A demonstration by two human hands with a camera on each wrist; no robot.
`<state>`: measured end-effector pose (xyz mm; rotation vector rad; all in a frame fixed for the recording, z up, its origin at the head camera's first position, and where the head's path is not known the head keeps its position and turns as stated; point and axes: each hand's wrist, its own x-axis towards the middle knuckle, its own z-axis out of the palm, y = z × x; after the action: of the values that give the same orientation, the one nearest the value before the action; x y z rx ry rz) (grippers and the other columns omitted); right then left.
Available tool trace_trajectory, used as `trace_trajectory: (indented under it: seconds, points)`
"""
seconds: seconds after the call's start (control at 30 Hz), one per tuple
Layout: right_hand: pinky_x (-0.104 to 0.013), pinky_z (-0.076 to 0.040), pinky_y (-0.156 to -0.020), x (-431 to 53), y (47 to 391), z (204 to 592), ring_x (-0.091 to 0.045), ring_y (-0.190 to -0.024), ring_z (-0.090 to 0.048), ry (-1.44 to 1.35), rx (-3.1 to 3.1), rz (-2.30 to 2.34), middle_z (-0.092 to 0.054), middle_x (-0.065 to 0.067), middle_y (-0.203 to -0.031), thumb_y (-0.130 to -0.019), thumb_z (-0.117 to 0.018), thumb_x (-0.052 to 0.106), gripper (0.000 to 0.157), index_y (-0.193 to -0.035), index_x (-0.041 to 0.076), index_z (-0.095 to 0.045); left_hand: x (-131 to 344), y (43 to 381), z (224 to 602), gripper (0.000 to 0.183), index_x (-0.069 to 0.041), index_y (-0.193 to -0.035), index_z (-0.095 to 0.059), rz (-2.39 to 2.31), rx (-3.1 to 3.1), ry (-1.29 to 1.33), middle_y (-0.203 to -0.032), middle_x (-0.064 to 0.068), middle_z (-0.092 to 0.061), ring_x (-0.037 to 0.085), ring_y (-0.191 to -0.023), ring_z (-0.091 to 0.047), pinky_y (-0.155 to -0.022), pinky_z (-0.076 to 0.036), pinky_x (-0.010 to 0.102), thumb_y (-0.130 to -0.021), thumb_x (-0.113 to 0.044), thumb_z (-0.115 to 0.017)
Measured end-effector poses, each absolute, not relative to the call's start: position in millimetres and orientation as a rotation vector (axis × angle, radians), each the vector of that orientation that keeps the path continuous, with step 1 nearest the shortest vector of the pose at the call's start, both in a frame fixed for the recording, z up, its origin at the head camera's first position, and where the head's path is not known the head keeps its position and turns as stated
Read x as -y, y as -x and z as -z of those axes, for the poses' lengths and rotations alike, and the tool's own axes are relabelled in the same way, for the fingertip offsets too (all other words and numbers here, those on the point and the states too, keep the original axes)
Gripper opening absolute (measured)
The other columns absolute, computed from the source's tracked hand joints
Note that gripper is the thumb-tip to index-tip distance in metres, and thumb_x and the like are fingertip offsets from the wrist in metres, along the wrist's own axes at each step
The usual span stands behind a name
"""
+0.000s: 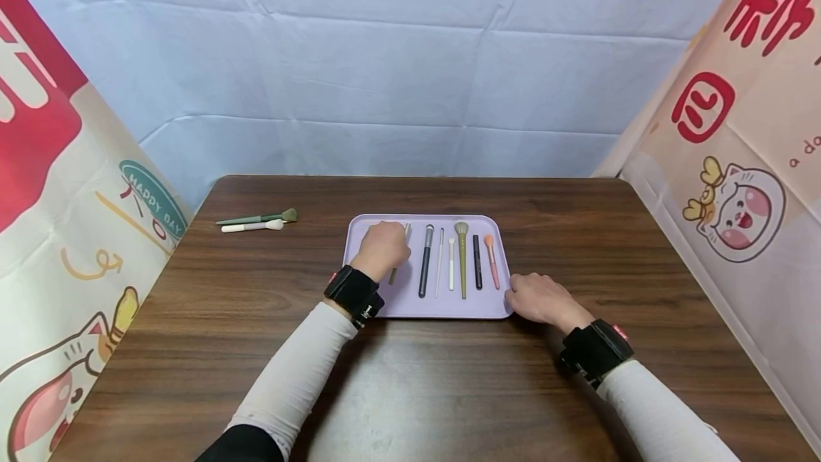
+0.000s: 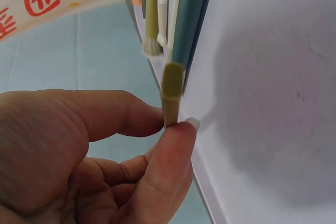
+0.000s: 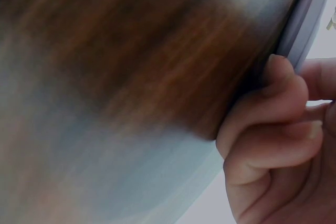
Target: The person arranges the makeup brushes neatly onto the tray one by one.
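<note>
My left hand pinches a slim olive makeup brush between thumb and fingertip, over the left part of a lilac tray. In the head view this brush lies slantwise, partly hidden by the hand. To its right, several makeup brushes lie side by side on the tray: a dark one with a metal collar, thin pale ones, a large olive one, a black one and a pink one. My right hand grips the tray's right edge near the front corner, fingers curled.
At the table's far left lie a dark green brush and a white brush, close together. The brown wooden table reaches back to a pale blue cloth. Printed cloths hang along both sides.
</note>
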<state>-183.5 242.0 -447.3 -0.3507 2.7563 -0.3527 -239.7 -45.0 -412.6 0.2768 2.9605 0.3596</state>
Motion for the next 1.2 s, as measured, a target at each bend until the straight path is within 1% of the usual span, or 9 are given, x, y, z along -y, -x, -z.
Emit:
trace_trajectory:
  seconds: [0.13, 0.27, 0.5, 0.77, 0.87, 0.97, 1.2]
  points:
    - [-0.032, -0.037, -0.055, -242, 184, 447, -0.020, -0.062, -0.050, 0.355, -2.758, 0.353, -0.053, -0.004, -0.070, -0.096, -0.051, 0.018, 0.019, -0.085, 0.007, -0.062, 43, 240, 414, 0.032, -0.013, -0.062, -0.052, -0.377, -2.973, -0.271, -0.067, 0.004, -0.059, 0.020, -0.061, -0.056, -0.058, -0.046, 0.032, -0.091, -0.010, -0.064]
    - [-0.032, -0.037, -0.056, -242, 184, 447, -0.020, -0.062, -0.051, 0.351, -2.756, 0.351, -0.053, -0.005, -0.070, -0.096, -0.051, 0.018, 0.019, -0.085, 0.007, -0.062, 40, 240, 416, 0.031, -0.013, -0.062, -0.051, -0.401, -2.977, -0.267, -0.068, 0.004, -0.058, 0.020, -0.063, -0.055, -0.060, -0.046, 0.032, -0.091, -0.009, -0.064]
    - [-0.033, -0.037, -0.056, -241, 183, 446, -0.021, -0.063, -0.051, 0.336, -2.747, 0.351, -0.053, -0.005, -0.071, -0.096, -0.051, 0.018, 0.019, -0.085, 0.007, -0.062, 36, 238, 419, 0.034, -0.013, -0.061, -0.048, -0.413, -2.980, -0.279, -0.065, 0.003, -0.056, 0.019, -0.060, -0.053, -0.058, -0.045, 0.031, -0.090, -0.008, -0.064]
    - [-0.033, -0.037, -0.056, -241, 184, 446, -0.021, -0.063, -0.051, 0.343, -2.751, 0.356, -0.053, -0.005, -0.071, -0.096, -0.051, 0.018, 0.019, -0.084, 0.007, -0.061, 32, 239, 423, 0.039, -0.014, -0.058, -0.042, -0.380, -2.997, -0.303, -0.064, 0.003, -0.055, 0.020, -0.060, -0.053, -0.060, -0.048, 0.034, -0.089, -0.008, -0.065]
    - [-0.033, -0.037, -0.056, -241, 184, 445, -0.021, -0.063, -0.051, 0.342, -2.751, 0.358, -0.053, -0.005, -0.071, -0.096, -0.051, 0.018, 0.019, -0.084, 0.007, -0.061, 31, 239, 424, 0.040, -0.015, -0.057, -0.042, -0.382, -2.990, -0.308, -0.063, 0.002, -0.053, 0.019, -0.059, -0.051, -0.059, -0.045, 0.033, -0.089, -0.008, -0.065]
    - [-0.033, -0.037, -0.056, -241, 184, 445, -0.021, -0.063, -0.051, 0.342, -2.753, 0.352, -0.053, -0.005, -0.071, -0.096, -0.051, 0.018, 0.019, -0.084, 0.007, -0.061, 30, 239, 425, 0.040, -0.014, -0.057, -0.043, -0.395, -2.979, -0.303, -0.062, 0.002, -0.053, 0.019, -0.058, -0.051, -0.058, -0.044, 0.031, -0.090, -0.008, -0.065]
    - [-0.034, -0.038, -0.057, -241, 184, 445, -0.022, -0.064, -0.051, 0.333, -2.752, 0.344, -0.054, -0.006, -0.072, -0.096, -0.050, 0.019, 0.020, -0.084, 0.007, -0.061, 29, 238, 427, 0.037, -0.013, -0.057, -0.048, -0.414, -2.967, -0.317, -0.062, 0.004, -0.056, 0.019, -0.057, -0.053, -0.057, -0.047, 0.031, -0.091, -0.008, -0.062]
